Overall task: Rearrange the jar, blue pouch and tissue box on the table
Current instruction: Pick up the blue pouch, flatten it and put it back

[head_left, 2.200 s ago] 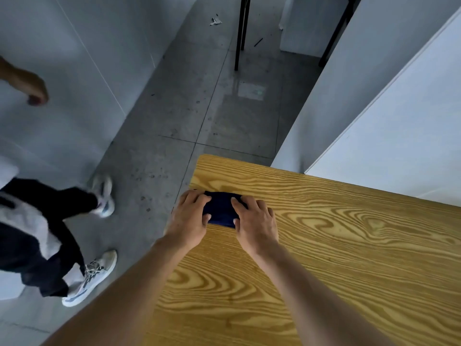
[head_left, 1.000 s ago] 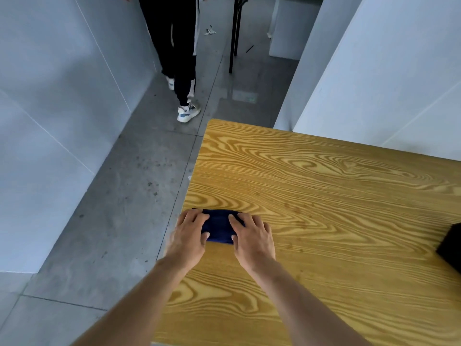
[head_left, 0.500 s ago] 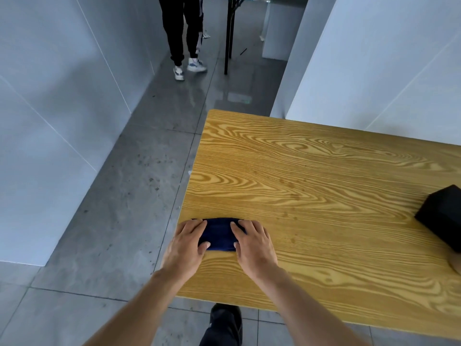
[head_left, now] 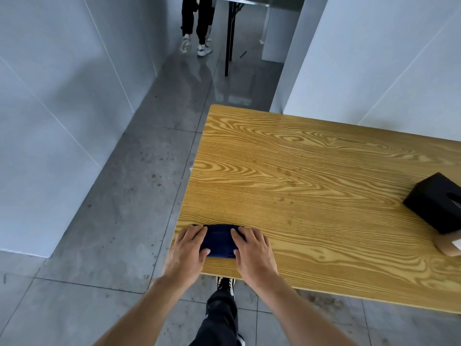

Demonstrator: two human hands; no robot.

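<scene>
A dark blue pouch (head_left: 219, 240) lies flat on the wooden table (head_left: 311, 186), near its front left corner. My left hand (head_left: 187, 253) grips the pouch's left end and my right hand (head_left: 254, 253) grips its right end. A black tissue box (head_left: 435, 204) stands at the table's right edge, partly cut off by the frame. Just in front of it a tan object (head_left: 450, 244) shows only in part; I cannot tell whether it is the jar.
White partition walls (head_left: 374, 58) stand behind and to the left of the table. Another person's legs (head_left: 197, 23) stand far down the grey tiled aisle beside a black table leg (head_left: 229, 38). My own leg and shoe (head_left: 223, 303) show below the table's front edge.
Both hands have slid the pouch along the table's left side to its near corner. The view has swung right, bringing in the tissue box. The other person has walked away down the aisle.
</scene>
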